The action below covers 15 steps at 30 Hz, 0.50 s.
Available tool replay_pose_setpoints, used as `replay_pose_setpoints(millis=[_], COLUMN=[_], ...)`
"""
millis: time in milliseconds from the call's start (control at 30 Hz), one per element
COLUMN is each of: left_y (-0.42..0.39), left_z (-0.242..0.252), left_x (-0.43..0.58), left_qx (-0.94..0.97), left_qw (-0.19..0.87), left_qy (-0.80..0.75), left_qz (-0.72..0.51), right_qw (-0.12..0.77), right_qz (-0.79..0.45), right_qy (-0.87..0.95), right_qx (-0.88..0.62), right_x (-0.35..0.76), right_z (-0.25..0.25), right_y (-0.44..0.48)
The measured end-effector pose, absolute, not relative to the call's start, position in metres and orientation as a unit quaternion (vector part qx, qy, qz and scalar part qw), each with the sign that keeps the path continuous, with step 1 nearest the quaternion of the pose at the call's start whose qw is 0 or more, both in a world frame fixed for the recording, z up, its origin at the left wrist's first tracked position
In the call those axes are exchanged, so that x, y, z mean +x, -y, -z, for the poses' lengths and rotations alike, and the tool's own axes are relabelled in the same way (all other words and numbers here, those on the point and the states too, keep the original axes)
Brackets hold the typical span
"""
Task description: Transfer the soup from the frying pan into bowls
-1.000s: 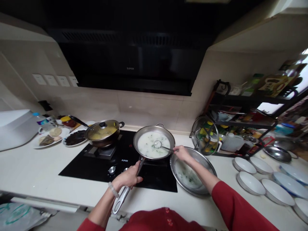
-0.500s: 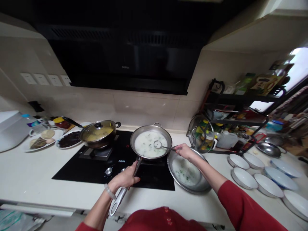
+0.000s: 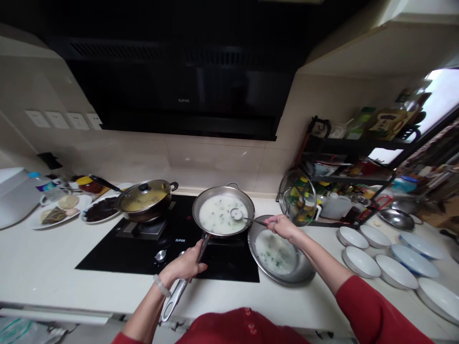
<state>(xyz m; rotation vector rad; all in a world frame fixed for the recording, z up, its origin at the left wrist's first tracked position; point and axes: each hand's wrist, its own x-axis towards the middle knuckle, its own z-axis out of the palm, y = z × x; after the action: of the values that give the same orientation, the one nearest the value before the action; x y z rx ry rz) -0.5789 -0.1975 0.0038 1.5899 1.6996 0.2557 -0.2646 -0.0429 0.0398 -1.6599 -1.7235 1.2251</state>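
My left hand (image 3: 185,263) is wrapped round the long metal handle of a frying pan (image 3: 198,199) on the right side of the stove. White, soupy food with green bits (image 3: 215,214) fills the pan. In my right hand (image 3: 285,226) is a ladle (image 3: 237,214), its bowl over the pan's contents near the right side. Beneath my right hand stands a wide metal basin (image 3: 263,270), partly filled with the same white food with greens (image 3: 278,255). My right forearm covers part of the basin's rim.
A lidded pot (image 3: 144,203) sits on the left burner of the black stove (image 3: 114,258). Plates of food (image 3: 86,203) stand further left. Several white bowls (image 3: 396,271) are on the right counter, near a spice rack (image 3: 353,179) and a glass lid (image 3: 297,198). The range hood (image 3: 179,95) hangs above.
My right hand has shifted slightly right with the ladle, whose bowl is nearer the pan's right side. My left hand keeps its hold on the handle. The whole view has moved a little.
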Motion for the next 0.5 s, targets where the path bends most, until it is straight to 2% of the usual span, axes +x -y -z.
replay_pose_setpoints(millis=[300,400,500], left_y=[0.197,0.196,0.196], left_z=[0.006,0.009,0.011], left_x=[-0.582,-0.584,-0.585], left_qx=[0.610,0.608,0.620], left_qw=[0.407,0.413,0.403], left_qy=[-0.672,-0.670,-0.664], left_qz=[-0.105,-0.105,-0.110], right_qw=[0.257,0.247,0.199], right_qz=[-0.456,-0.409,-0.301], right_qy=[0.574,0.592,0.649], right_qx=[-0.630,-0.649,-0.669], right_x=[-0.190,-0.160,-0.139], right_z=[-0.050,-0.032,-0.006], right_y=[0.071,0.082,0.096])
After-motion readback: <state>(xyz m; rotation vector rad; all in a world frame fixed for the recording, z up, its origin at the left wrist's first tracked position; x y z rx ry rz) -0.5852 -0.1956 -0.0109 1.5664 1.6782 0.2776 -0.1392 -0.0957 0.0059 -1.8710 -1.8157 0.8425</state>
